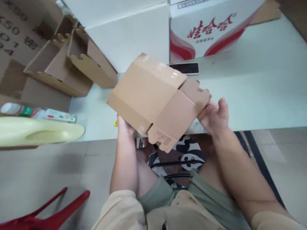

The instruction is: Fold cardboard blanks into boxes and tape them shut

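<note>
A partly unfolded brown cardboard box (pixel 146 89) is held tilted over the front edge of the table. Its slotted end flaps stick out at the right and toward me, and the near one carries small print. My left hand (pixel 124 126) grips the box by its lower left edge, with most of the fingers hidden behind the cardboard. At the right-hand flap, my right hand (pixel 214 115) has its palm turned up and its thumb spread away. Its fingertips touch or reach under the flap's edge without closing on it.
Several folded brown boxes (pixel 69 64) stand at the left, near a plastic bottle (pixel 18 109) and a pale yellow curved object (pixel 40 131). A phone (pixel 185 68) lies before a white-and-red carton (pixel 206 32). Red legs (pixel 64 210) stand on the floor.
</note>
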Action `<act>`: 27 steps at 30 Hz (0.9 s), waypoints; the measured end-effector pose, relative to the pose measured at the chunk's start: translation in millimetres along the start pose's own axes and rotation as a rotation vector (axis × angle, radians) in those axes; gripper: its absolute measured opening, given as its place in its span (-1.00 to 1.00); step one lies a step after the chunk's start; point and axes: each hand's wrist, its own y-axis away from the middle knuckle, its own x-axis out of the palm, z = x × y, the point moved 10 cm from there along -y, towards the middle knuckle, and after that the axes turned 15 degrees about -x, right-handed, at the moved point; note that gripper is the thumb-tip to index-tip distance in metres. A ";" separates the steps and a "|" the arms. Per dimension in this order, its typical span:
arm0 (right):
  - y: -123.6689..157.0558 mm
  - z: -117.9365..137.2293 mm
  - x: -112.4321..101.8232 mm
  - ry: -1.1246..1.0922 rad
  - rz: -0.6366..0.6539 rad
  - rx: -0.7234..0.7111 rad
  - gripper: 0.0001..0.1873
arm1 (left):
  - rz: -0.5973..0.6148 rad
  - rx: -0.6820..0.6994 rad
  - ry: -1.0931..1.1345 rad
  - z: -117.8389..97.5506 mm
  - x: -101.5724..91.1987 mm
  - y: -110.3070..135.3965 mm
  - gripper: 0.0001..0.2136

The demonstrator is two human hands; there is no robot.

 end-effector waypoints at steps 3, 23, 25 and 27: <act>4.4 -12.4 2.0 0.103 -0.048 -0.013 -0.37 | 0.020 0.046 0.168 -9.7 -3.7 3.1 -0.72; 40.5 21.4 -7.0 0.183 -0.242 0.041 -0.47 | 0.084 0.042 0.243 -13.8 3.3 1.4 -0.57; 53.3 42.5 -38.0 0.191 -0.267 0.034 -0.47 | 0.035 0.001 0.206 -13.1 2.2 4.4 -0.56; 70.4 66.5 -73.5 0.260 -0.288 0.003 -0.46 | 0.020 -0.009 0.206 -14.0 3.9 7.4 -0.58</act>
